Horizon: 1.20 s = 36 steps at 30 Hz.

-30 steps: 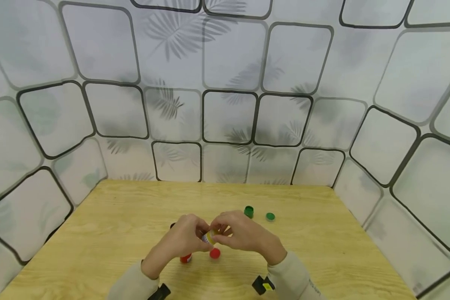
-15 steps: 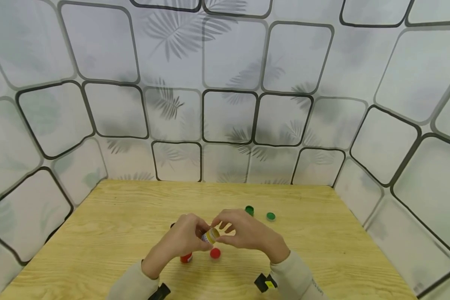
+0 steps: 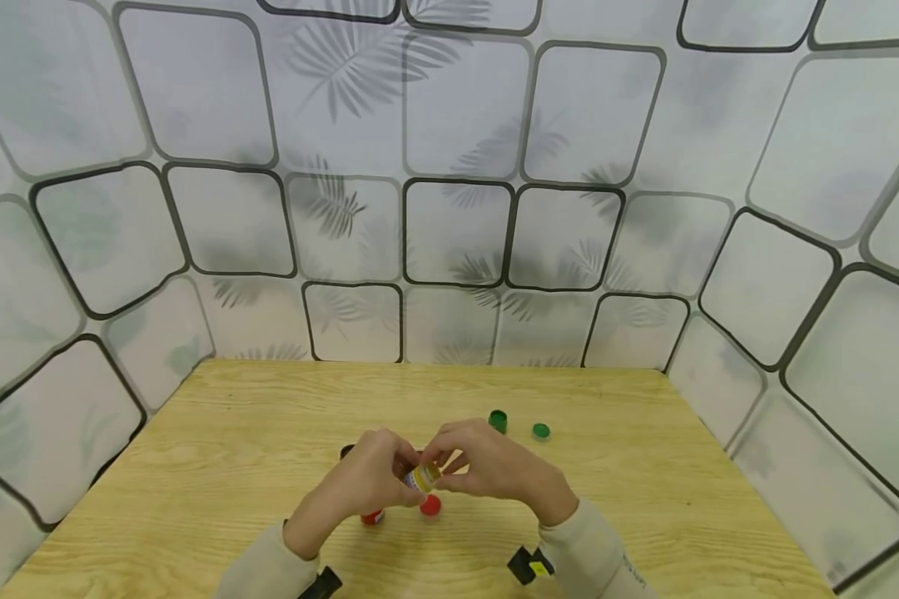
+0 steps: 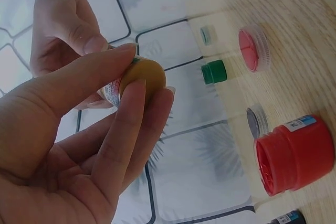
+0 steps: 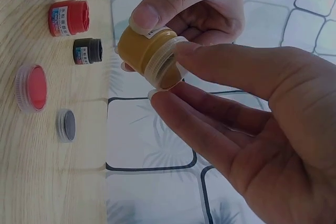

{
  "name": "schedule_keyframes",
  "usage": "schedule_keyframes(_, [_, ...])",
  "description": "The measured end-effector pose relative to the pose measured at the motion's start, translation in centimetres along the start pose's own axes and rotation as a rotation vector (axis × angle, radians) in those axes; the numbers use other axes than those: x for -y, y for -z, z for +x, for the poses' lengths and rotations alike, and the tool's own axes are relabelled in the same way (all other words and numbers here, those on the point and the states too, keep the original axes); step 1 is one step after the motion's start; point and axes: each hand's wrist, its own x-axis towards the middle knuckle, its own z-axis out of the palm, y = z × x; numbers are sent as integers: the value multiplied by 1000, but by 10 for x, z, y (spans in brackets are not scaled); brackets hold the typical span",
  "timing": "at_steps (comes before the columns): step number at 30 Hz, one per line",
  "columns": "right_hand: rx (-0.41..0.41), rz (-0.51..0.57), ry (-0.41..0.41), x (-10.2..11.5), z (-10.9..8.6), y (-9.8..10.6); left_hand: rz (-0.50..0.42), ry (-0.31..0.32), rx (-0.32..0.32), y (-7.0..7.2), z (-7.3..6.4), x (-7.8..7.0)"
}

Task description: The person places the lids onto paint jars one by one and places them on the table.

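My left hand [image 3: 378, 472] holds a small jar of yellow-ochre paint [image 5: 137, 52] above the table, tilted, with its thumb and fingers round the body. Part of the jar's label is covered by the left thumb. At the jar's mouth, my right hand [image 3: 490, 462] pinches the clear ribbed screw lid [image 5: 161, 66] between thumb and fingertips. The lid sits aslant at the jar's neck, a gap showing beneath its near side. In the left wrist view the jar's rounded yellow base faces the camera.
On the wooden table [image 3: 614, 466] lie an uncapped red paint jar [image 4: 299, 153], its red lid [image 3: 430, 505], a black jar [image 5: 86, 51] and its dark lid [image 5: 66, 125]. Farther back are an uncapped green jar [image 3: 498, 422] and a green lid [image 3: 542, 432]. Patterned curtain surrounds the table.
My right hand has shifted slightly right, its fingers spreading a little at the lid. More of the yellow jar's mouth end shows between the hands. The left hand has barely moved.
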Motion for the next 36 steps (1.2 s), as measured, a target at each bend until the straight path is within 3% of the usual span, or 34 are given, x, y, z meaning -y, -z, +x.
schedule_keyframes(10, [2, -42, -14, -4, 0, -1, 28, -47, 11, -1, -1, 2])
schedule_keyframes(36, [-27, -86, -44, -5, 1, -7, 28, -32, 31, -5, 0, 3])
